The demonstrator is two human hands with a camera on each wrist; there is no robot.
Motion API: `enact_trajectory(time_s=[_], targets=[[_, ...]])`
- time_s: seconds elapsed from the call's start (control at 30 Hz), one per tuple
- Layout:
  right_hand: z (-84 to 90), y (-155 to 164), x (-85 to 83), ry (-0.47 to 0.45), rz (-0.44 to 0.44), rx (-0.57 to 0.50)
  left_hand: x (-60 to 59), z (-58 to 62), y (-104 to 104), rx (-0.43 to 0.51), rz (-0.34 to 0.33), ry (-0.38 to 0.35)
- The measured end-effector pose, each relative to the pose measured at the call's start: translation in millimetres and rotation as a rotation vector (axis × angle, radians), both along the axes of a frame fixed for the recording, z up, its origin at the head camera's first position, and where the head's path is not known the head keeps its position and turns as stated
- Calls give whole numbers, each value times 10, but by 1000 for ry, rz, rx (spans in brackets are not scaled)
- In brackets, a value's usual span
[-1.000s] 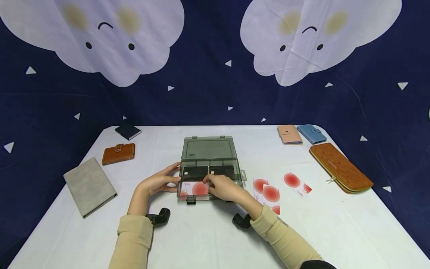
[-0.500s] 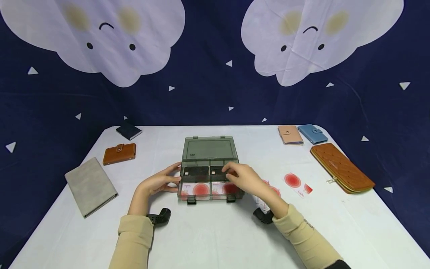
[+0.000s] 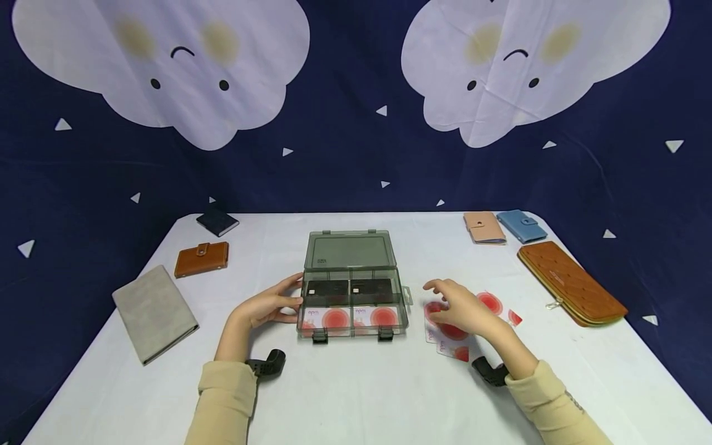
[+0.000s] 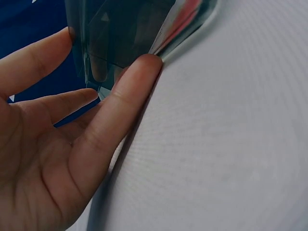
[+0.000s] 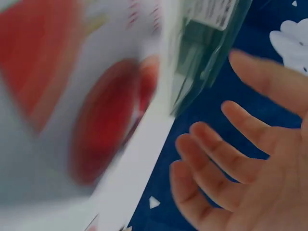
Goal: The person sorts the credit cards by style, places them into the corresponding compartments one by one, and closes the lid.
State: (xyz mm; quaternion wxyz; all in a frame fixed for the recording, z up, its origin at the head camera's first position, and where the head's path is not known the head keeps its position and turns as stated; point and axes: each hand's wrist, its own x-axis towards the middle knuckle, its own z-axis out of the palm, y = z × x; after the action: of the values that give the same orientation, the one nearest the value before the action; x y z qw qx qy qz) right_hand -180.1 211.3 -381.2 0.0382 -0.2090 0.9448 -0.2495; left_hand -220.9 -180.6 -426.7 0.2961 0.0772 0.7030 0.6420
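A green see-through plastic box [image 3: 353, 284] lies with its lid raised at the back. Black cards [image 3: 328, 292] fill its rear compartments, and white cards with red circles [image 3: 336, 319] lie in the front ones. My left hand [image 3: 269, 305] touches the box's left side with its fingertips; in the left wrist view the thumb and fingers rest against the wall without curling round it. My right hand [image 3: 461, 309] is above the loose red-and-white cards [image 3: 452, 350] right of the box, fingers spread and holding nothing. In the right wrist view the nearest card is blurred.
Another red-circle card [image 3: 491, 303] lies right of my right hand. A brown zip wallet [image 3: 573, 284], a pink card holder [image 3: 484, 227] and a blue one [image 3: 521, 226] stand farther right. On the left are a grey notebook [image 3: 156, 314], a brown card holder [image 3: 201, 259] and a dark booklet [image 3: 217, 222].
My right hand has left the box's front right compartment, where a red-circle card now shows, and moved right to the loose cards. The left hand has stayed at the box's side.
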Motion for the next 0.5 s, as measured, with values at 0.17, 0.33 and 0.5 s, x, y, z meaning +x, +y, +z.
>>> enact_trajectory(time_s=[0.17,0.33,0.5], targets=[[-37,127,71,-128,-66,174,-6,0,-1,2,3,-2],[-58,187,107,-161,-55,255,1,2,-7,4,5,0],[-82,215,36,-187,-36,265,2,-6,-4,4,15,-4]])
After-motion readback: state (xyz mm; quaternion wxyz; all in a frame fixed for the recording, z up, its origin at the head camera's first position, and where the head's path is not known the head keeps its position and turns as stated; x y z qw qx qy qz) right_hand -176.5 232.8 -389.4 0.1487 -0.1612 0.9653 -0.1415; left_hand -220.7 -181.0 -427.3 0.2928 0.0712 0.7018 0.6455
